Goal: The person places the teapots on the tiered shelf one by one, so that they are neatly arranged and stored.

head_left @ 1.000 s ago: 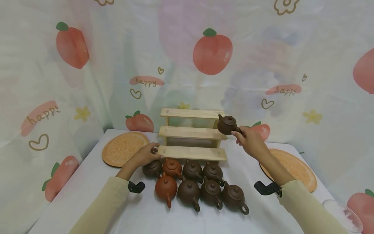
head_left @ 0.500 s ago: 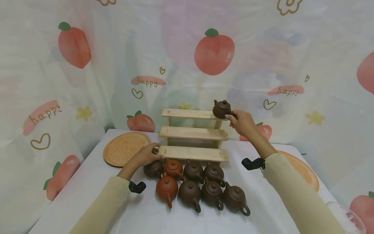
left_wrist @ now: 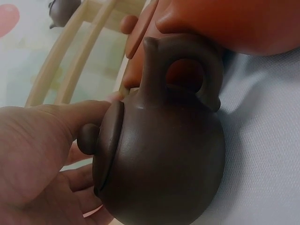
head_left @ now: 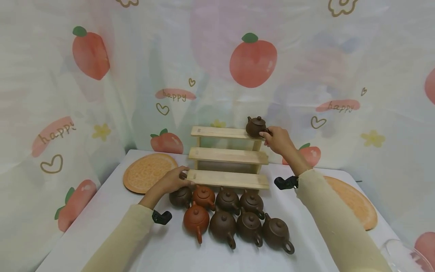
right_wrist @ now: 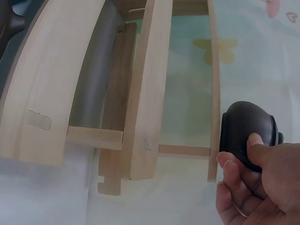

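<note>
Currently, left hand (head_left: pixel 172 181) curls round the rack (head_left: pixel 228 179); right hand (head_left: pixel 280 141) pinches a teapot (head_left: pixel 255 127).

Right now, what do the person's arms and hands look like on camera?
The left sleeve and right sleeve are plain pale yellow, ending short of the hands. A small, bent black device sits near each sleeve's end; no cable is visible. The left hand and right hand wear no gloves.

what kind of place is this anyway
Likely a staged tabletop set indoors: a fruit-print backdrop hangs behind and beside a white-covered table, where teapots stand in rows in front of a three-tier wooden rack.
</note>
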`<state>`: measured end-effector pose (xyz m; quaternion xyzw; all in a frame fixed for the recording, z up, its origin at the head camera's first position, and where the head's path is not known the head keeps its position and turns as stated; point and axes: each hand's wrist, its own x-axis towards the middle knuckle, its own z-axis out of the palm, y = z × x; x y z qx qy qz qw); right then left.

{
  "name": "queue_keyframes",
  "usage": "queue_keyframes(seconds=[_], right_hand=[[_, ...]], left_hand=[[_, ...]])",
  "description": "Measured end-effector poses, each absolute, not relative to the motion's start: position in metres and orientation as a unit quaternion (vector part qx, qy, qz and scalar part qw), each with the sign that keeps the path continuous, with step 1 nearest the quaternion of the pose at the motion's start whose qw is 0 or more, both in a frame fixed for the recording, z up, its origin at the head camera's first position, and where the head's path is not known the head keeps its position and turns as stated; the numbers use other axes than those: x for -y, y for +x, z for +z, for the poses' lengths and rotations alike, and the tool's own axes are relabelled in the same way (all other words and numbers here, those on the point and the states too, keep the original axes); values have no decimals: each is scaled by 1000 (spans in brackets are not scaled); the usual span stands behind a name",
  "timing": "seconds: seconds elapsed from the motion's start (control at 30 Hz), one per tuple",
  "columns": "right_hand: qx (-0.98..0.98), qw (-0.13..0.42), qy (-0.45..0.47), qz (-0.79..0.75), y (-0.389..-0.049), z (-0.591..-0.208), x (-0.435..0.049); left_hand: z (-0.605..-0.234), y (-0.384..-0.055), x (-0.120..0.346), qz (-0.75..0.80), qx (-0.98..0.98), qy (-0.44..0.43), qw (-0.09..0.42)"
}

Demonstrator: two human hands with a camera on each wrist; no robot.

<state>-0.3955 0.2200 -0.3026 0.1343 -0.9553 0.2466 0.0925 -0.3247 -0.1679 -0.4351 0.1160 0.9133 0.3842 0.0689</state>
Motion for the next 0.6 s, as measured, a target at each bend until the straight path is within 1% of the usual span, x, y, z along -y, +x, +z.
queue_keyframes(seconds=[0.6], right_hand=[[958, 87, 125, 243, -398, -303, -214]], left_hand=[[-432, -320, 168, 383, -914, 117, 65]])
